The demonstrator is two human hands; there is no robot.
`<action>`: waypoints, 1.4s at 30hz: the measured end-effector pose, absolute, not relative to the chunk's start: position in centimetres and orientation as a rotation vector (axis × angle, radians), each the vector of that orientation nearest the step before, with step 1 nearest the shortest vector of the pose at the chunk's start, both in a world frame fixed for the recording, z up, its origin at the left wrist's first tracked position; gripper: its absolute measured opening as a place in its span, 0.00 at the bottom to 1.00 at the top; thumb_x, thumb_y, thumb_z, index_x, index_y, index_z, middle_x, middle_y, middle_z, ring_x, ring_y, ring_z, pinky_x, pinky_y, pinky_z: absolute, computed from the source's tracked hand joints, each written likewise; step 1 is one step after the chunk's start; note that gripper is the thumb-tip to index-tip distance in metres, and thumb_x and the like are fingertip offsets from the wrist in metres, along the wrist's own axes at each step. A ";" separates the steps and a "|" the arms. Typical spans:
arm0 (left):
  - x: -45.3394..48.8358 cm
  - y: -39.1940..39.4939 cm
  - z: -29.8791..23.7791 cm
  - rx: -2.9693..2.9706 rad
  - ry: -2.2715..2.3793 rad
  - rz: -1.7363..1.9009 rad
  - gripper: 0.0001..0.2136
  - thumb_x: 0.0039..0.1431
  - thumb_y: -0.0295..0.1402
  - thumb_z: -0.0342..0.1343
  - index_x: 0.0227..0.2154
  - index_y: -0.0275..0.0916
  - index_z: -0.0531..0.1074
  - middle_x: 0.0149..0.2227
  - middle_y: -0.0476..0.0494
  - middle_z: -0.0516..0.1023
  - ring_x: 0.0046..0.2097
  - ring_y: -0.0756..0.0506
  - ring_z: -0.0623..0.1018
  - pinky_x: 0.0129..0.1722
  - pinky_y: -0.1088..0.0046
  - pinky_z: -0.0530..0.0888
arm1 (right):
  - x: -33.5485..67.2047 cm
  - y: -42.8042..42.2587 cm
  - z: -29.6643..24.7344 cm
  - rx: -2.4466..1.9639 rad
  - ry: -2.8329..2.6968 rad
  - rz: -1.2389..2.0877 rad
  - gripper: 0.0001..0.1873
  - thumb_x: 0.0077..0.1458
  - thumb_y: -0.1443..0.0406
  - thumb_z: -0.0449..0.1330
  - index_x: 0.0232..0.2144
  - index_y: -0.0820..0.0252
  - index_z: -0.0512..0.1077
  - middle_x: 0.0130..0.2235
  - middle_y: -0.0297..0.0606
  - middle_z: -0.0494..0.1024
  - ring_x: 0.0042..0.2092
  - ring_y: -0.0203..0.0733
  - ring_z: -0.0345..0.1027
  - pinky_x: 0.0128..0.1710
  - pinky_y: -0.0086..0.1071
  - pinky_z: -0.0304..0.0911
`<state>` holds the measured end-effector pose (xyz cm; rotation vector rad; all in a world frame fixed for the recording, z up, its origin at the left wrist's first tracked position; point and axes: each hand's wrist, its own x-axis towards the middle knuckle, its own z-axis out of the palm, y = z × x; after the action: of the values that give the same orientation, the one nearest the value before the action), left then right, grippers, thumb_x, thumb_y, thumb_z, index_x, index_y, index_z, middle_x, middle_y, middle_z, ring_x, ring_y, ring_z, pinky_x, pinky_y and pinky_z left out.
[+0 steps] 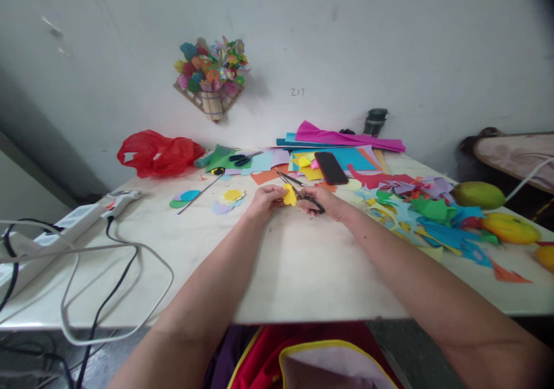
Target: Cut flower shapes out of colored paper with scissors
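Note:
Over the middle of the white table, my left hand [264, 201] pinches a small piece of yellow paper [289, 195] with a wavy edge. My right hand [325, 199] is closed round a pair of dark-handled scissors [319, 206]. The blades point up and to the left, beside and partly behind the yellow paper; whether they touch it I cannot tell. Left of my hands lie a yellow flower-shaped cutout [234, 195], pale purple and blue cutouts [227, 206], and blue and green paper circles [190, 195].
A second pair of scissors [244, 158], coloured sheets [352, 158] and a phone [331, 168] lie behind my hands. Paper scraps [433, 210] and mangoes [511, 228] are on the right. A power strip [64, 230] with cables and a red plastic bag [158, 152] are on the left.

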<state>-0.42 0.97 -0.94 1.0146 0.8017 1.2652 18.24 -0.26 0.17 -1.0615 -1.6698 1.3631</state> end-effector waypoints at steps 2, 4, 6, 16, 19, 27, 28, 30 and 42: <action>-0.4 1.0 -0.9 1.015 0.807 1.269 0.15 0.29 0.35 0.73 0.20 0.35 0.74 0.22 0.45 0.77 0.25 0.48 0.75 0.28 0.71 0.73 | 18.3 -0.2 0.1 -1.061 -1.674 1.355 0.16 0.39 0.66 0.70 0.29 0.63 0.69 0.17 0.26 0.69 0.16 0.27 0.59 0.13 0.21 0.57; -0.4 1.0 -0.9 1.016 0.812 1.271 0.16 0.28 0.35 0.73 0.19 0.35 0.73 0.21 0.46 0.76 0.24 0.49 0.75 0.27 0.72 0.72 | 18.3 -0.2 0.1 -1.070 -1.674 1.350 0.16 0.38 0.66 0.71 0.29 0.62 0.69 0.17 0.26 0.69 0.16 0.27 0.58 0.13 0.21 0.58; -0.4 0.9 -0.8 1.020 0.810 1.274 0.17 0.27 0.36 0.73 0.19 0.35 0.73 0.21 0.45 0.76 0.25 0.49 0.75 0.27 0.71 0.73 | 18.3 -0.3 0.1 -1.079 -1.669 1.349 0.16 0.38 0.66 0.71 0.28 0.62 0.69 0.17 0.26 0.69 0.16 0.28 0.58 0.13 0.21 0.57; -0.4 1.0 -1.1 1.105 0.830 1.243 0.18 0.29 0.36 0.74 0.22 0.35 0.72 0.22 0.46 0.77 0.24 0.48 0.75 0.26 0.71 0.71 | 18.6 0.2 0.0 -1.005 -1.563 1.265 0.19 0.37 0.64 0.72 0.32 0.63 0.70 0.23 0.32 0.76 0.20 0.32 0.67 0.17 0.23 0.57; -0.5 1.0 -1.3 1.143 0.829 1.211 0.16 0.31 0.35 0.73 0.21 0.34 0.72 0.22 0.45 0.77 0.24 0.48 0.75 0.26 0.72 0.71 | 18.8 0.4 0.0 -0.990 -1.493 1.224 0.21 0.36 0.64 0.71 0.34 0.62 0.69 0.22 0.31 0.74 0.23 0.34 0.68 0.17 0.22 0.53; -0.2 0.4 -0.9 1.161 0.809 1.118 0.14 0.31 0.31 0.72 0.20 0.34 0.72 0.22 0.45 0.77 0.24 0.49 0.75 0.27 0.72 0.71 | 18.1 0.2 0.4 -0.895 -1.431 1.256 0.20 0.32 0.67 0.70 0.31 0.60 0.69 0.23 0.27 0.72 0.23 0.32 0.67 0.24 0.26 0.64; -0.1 0.2 -0.8 1.163 0.820 1.113 0.15 0.30 0.31 0.72 0.20 0.34 0.72 0.21 0.46 0.76 0.24 0.49 0.75 0.26 0.72 0.70 | 18.0 0.2 0.4 -0.893 -1.425 1.253 0.20 0.32 0.68 0.69 0.31 0.60 0.69 0.22 0.27 0.72 0.23 0.32 0.67 0.25 0.27 0.65; 0.0 0.1 -0.6 1.165 0.834 1.108 0.15 0.29 0.32 0.73 0.20 0.34 0.72 0.21 0.46 0.76 0.23 0.49 0.74 0.25 0.73 0.70 | 17.8 0.2 0.4 -0.906 -1.415 1.239 0.20 0.30 0.71 0.69 0.30 0.60 0.69 0.22 0.27 0.72 0.23 0.33 0.67 0.26 0.28 0.67; 0.0 0.3 -1.0 1.218 0.841 1.143 0.17 0.32 0.38 0.73 0.19 0.35 0.72 0.19 0.47 0.75 0.21 0.51 0.71 0.22 0.75 0.65 | 17.2 -0.1 0.7 -0.998 -1.402 1.139 0.20 0.29 0.70 0.66 0.32 0.58 0.70 0.21 0.28 0.75 0.24 0.36 0.69 0.26 0.30 0.67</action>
<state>0.02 0.34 -1.04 1.2180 0.8414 1.1430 17.19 -0.13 0.73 -0.9979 -1.4023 1.1392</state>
